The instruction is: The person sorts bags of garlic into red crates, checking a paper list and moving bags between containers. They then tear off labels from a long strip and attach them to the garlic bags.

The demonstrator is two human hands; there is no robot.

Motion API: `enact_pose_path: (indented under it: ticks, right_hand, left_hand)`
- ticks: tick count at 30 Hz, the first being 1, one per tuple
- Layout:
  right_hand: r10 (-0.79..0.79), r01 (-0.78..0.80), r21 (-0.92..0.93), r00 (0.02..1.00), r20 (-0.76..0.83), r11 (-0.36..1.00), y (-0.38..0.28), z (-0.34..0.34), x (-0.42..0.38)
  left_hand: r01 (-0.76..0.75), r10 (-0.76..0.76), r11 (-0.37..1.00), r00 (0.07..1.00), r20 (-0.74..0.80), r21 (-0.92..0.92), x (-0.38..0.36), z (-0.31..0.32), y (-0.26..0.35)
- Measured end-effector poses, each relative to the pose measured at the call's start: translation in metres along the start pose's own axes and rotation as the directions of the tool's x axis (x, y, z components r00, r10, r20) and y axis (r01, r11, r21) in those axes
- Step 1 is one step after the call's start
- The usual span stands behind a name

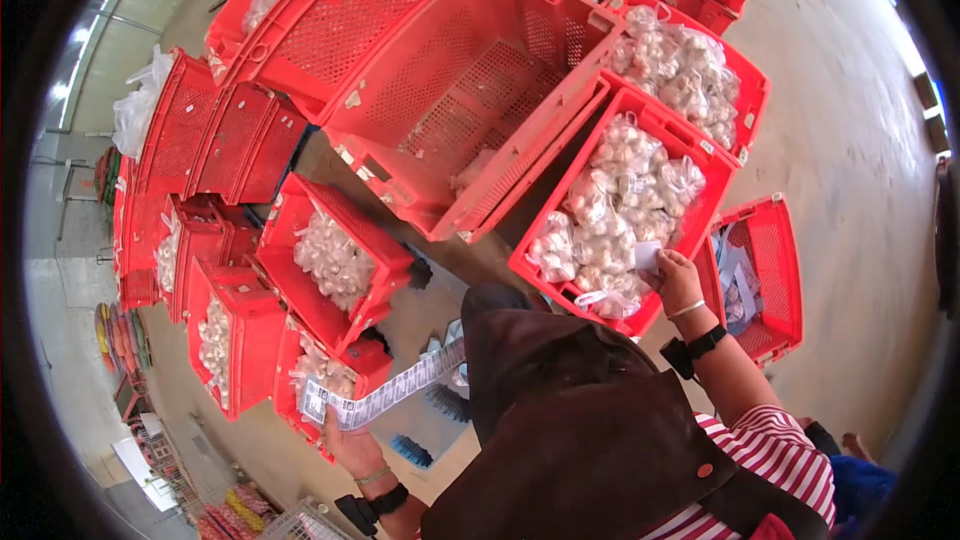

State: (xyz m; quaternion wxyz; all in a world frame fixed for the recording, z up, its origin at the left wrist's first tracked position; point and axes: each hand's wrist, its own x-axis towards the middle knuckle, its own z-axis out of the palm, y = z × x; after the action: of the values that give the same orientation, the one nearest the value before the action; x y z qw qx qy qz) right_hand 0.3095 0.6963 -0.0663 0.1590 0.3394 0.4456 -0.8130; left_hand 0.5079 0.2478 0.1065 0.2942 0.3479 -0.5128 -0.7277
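My left hand is closed around a long strip of printed labels, which trails up and right toward the dark apron. A small white label is pinched between the thumb and fingers of my right hand. That hand is over the near corner of a red crate filled with clear bags of garlic bulbs. The label overlaps the bags in this view. Dark devices are strapped to both wrists.
A large, deep red crate stands beyond. Another crate of bagged garlic sits behind at the right. Several smaller red crates with garlic are stacked at the left. Right of my right hand, a red crate holds printed sheets.
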Motion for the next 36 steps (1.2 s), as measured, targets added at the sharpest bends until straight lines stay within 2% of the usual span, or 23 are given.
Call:
enact_pose_path:
  ticks: [4, 6, 8, 10, 13, 15, 16, 18, 19, 22, 23, 24, 25, 26, 27, 28, 29, 30, 31, 32, 34, 35, 36]
  right_hand:
    - [-0.046, 0.046, -0.006, 0.998, -0.034, 0.999, -0.013, 0.024, 0.001]
    - [-0.094, 0.094, -0.016, 0.996, -0.005, 0.995, -0.021, 0.040, 0.008]
    - [-0.240, 0.239, 0.023, 0.970, 0.044, 0.971, -0.035, 0.064, 0.015]
    - [-0.317, 0.318, -0.010, 0.947, 0.054, 0.948, -0.053, 0.101, 0.019]
    - [-0.385, 0.386, -0.026, 0.922, 0.031, 0.922, -0.069, 0.160, 0.034]
    - [-0.496, 0.505, -0.113, 0.862, 0.099, 0.855, -0.071, 0.202, 0.046]
    - [-0.497, 0.503, -0.132, 0.864, 0.079, 0.854, -0.068, 0.227, 0.054]
    - [-0.568, 0.586, -0.186, 0.810, 0.144, 0.789, -0.060, 0.278, 0.073]
    - [-0.517, 0.556, -0.329, 0.831, 0.206, 0.764, -0.060, 0.305, 0.080]
    - [-0.414, 0.542, -0.686, 0.834, 0.366, 0.486, -0.026, 0.367, 0.143]
    - [-0.387, 0.582, -0.733, 0.803, 0.452, 0.351, -0.010, 0.385, 0.168]
    - [-0.392, 0.666, -0.735, 0.716, 0.578, 0.131, -0.001, 0.408, 0.183]
    - [-0.362, 0.689, -0.720, 0.695, 0.621, 0.088, 0.019, 0.418, 0.209]
    - [-0.299, 0.672, -0.740, 0.699, 0.649, -0.033, 0.041, 0.421, 0.237]
    - [-0.193, 0.593, -0.801, 0.779, 0.596, -0.082, 0.062, 0.422, 0.262]
    - [-0.191, 0.579, -0.811, 0.790, 0.583, -0.082, 0.088, 0.408, 0.286]
    - [0.009, 0.491, -0.764, 0.843, 0.537, -0.419, 0.114, 0.390, 0.310]
    - [0.177, 0.409, -0.581, 0.893, 0.415, -0.703, 0.130, 0.379, 0.324]
    - [-0.043, 0.129, -0.878, 0.985, 0.167, -0.460, 0.142, 0.374, 0.321]
    - [-0.045, 0.118, -0.883, 0.987, 0.155, -0.454, 0.151, 0.370, 0.318]
    - [-0.147, 0.095, -0.708, 0.951, 0.273, -0.700, 0.165, 0.363, 0.320]
    - [-0.147, 0.094, -0.714, 0.952, 0.267, -0.694, 0.168, 0.361, 0.327]
    - [0.027, 0.130, -0.794, 0.990, 0.141, -0.594, 0.170, 0.358, 0.336]
  left_hand:
    - [0.013, -0.012, 1.000, 0.999, 0.052, -0.015, 0.023, 0.003, -0.006]
    - [0.019, -0.019, 1.000, 1.000, 0.001, 0.006, 0.045, 0.015, -0.014]
    - [0.060, -0.060, 0.998, 0.998, -0.018, 0.004, 0.066, 0.045, -0.012]
    - [0.110, -0.115, 0.993, 0.987, 0.114, 0.049, 0.101, 0.051, -0.021]
    - [0.163, -0.169, 0.985, 0.979, 0.114, 0.063, 0.164, 0.078, -0.034]
    - [0.259, -0.267, 0.963, 0.954, 0.134, 0.079, 0.210, 0.078, -0.049]
    - [0.284, -0.293, 0.955, 0.946, 0.140, 0.083, 0.231, 0.084, -0.055]
    - [0.363, -0.383, 0.921, 0.909, 0.165, 0.139, 0.266, 0.095, -0.068]
    - [0.405, -0.430, 0.901, 0.881, 0.195, 0.158, 0.284, 0.092, -0.076]
    - [0.394, -0.455, 0.869, 0.874, 0.170, 0.300, 0.324, 0.081, -0.092]
    - [0.441, -0.503, 0.848, 0.844, 0.186, 0.294, 0.335, 0.078, -0.095]
    - [0.460, -0.524, 0.835, 0.833, 0.179, 0.303, 0.345, 0.079, -0.095]
    - [0.480, -0.539, 0.826, 0.826, 0.165, 0.297, 0.353, 0.082, -0.094]
    - [0.498, -0.552, 0.818, 0.820, 0.152, 0.289, 0.362, 0.084, -0.092]
    - [0.511, -0.567, 0.808, 0.810, 0.150, 0.295, 0.372, 0.084, -0.091]
    - [0.541, -0.593, 0.783, 0.798, 0.106, 0.307, 0.380, 0.083, -0.089]
    - [0.569, -0.616, 0.757, 0.785, 0.063, 0.320, 0.388, 0.083, -0.087]
    - [0.576, -0.626, 0.749, 0.777, 0.065, 0.326, 0.394, 0.080, -0.087]
    - [0.580, -0.624, 0.758, 0.778, 0.074, 0.298, 0.400, 0.077, -0.086]
    - [0.581, -0.620, 0.767, 0.780, 0.084, 0.272, 0.408, 0.080, -0.083]
    - [0.578, -0.606, 0.769, 0.795, 0.022, 0.272, 0.415, 0.088, -0.081]
    - [0.586, -0.613, 0.763, 0.790, 0.018, 0.273, 0.418, 0.086, -0.082]
    - [0.595, -0.622, 0.755, 0.783, 0.011, 0.275, 0.420, 0.086, -0.082]
